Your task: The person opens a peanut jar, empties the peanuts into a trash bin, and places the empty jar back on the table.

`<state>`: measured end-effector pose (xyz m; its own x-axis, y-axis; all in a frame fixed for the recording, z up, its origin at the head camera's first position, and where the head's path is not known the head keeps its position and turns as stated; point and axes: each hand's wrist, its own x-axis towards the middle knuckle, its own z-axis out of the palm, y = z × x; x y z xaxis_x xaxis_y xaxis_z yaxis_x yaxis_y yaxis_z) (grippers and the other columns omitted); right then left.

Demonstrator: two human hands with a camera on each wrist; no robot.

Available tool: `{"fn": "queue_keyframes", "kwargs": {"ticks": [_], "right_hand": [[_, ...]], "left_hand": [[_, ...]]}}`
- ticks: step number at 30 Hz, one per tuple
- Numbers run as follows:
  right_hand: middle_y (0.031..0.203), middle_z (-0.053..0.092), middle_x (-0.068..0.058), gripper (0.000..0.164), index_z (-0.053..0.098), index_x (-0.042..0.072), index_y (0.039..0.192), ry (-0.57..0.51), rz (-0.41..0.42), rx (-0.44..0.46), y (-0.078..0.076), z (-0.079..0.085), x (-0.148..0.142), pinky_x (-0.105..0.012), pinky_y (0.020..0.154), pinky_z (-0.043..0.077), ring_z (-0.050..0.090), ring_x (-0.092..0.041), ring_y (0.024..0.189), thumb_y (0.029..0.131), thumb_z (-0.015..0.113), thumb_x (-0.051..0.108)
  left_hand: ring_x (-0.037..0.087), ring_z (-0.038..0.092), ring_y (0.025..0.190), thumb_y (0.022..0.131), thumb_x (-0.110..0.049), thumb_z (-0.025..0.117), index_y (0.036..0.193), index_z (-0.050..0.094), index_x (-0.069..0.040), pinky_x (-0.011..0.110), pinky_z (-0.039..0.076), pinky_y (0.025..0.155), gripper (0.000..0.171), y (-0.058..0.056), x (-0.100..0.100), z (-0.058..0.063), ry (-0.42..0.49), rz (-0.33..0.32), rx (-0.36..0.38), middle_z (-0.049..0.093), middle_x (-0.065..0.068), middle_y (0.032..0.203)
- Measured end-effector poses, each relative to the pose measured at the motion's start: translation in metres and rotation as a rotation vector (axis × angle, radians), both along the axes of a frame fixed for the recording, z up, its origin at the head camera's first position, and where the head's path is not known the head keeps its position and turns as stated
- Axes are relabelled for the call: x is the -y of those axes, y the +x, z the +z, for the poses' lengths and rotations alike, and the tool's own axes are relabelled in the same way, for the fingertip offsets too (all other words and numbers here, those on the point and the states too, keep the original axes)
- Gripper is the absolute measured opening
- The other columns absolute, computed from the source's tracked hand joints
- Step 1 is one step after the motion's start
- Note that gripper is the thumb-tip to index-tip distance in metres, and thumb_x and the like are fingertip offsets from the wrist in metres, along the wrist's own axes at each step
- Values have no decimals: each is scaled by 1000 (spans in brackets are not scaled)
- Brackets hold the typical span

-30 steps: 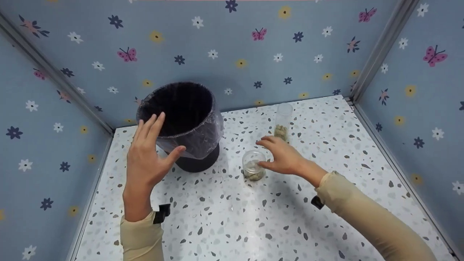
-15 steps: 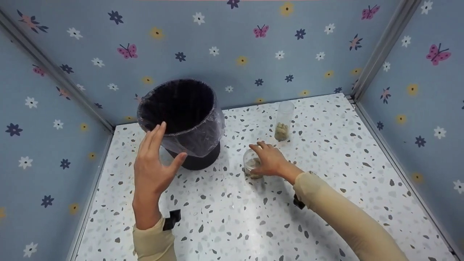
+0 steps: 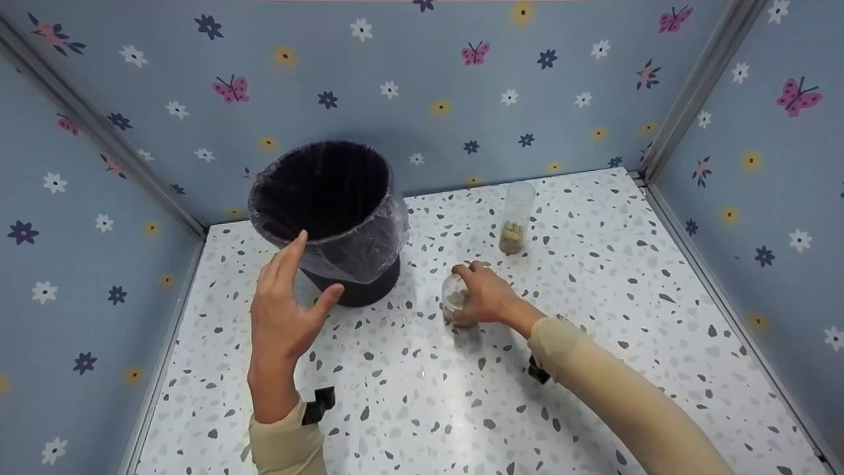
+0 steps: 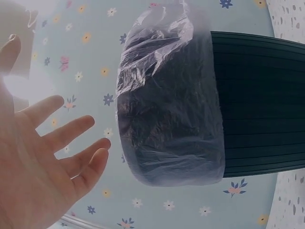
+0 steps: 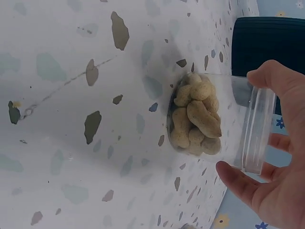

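A clear plastic jar (image 3: 453,290) stands on the speckled tabletop, with several unshelled peanuts (image 5: 198,117) at its bottom. My right hand (image 3: 485,296) holds this jar near its top, fingers and thumb curved round the rim (image 5: 259,131) in the right wrist view. My left hand (image 3: 283,323) is raised with its fingers extended and nothing in it. It is nearest to a dark bin (image 3: 359,290) lined with a thin clear bag (image 4: 171,119). That hand and the bin stand apart in the left wrist view.
A taller clear container (image 3: 519,201), also with peanuts inside, stands behind the jar to the right. Blue patterned panels (image 3: 422,79) enclose the speckled table (image 3: 395,409) at the back and both sides.
My right hand has moved left from beside the jar and closed round its top. My left hand has shifted slightly right and down in the head view. The jar has stayed in place.
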<state>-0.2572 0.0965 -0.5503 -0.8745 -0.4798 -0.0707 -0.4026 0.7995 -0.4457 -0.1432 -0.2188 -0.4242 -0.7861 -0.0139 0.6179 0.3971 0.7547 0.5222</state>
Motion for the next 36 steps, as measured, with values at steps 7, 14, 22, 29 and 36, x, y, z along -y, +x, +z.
{"fn": "queue_keyframes", "kwargs": {"ticks": [7,14,22,29,36], "right_hand": [[122,51,-14,92,45,14,141,-7,13,-9,11,26,6,-41,81,53,57,-27,98,63,84,44],[119,53,-9,84,47,16,137,-126,51,16,37,74,12,-36,82,51,57,-22,95,65,82,40],[124,52,-5,87,45,18,140,-261,97,38,64,125,13,-35,92,48,53,-22,112,66,86,40],[130,52,1,90,45,22,141,-321,116,60,88,145,10,-32,91,48,51,-15,115,65,87,49],[133,51,3,85,45,19,141,-425,153,106,107,145,3,-31,81,54,56,-17,103,69,86,37]], "left_hand": [[24,58,109,81,-33,78,140,54,-15,44,47,90,66,9,-7,-16,29,-76,-57,64,6,121],[17,60,102,84,-20,77,134,59,-15,32,49,81,53,21,-25,-45,95,-192,67,65,-1,115],[16,48,123,79,-26,82,144,46,-22,45,49,92,75,33,-44,-89,203,-251,233,47,0,141],[34,42,132,72,-11,87,151,31,-6,52,43,101,97,49,-73,-107,469,-378,273,33,16,151],[36,49,126,72,-1,85,144,32,11,35,46,101,91,62,-104,-86,690,-582,170,38,26,145]]}}
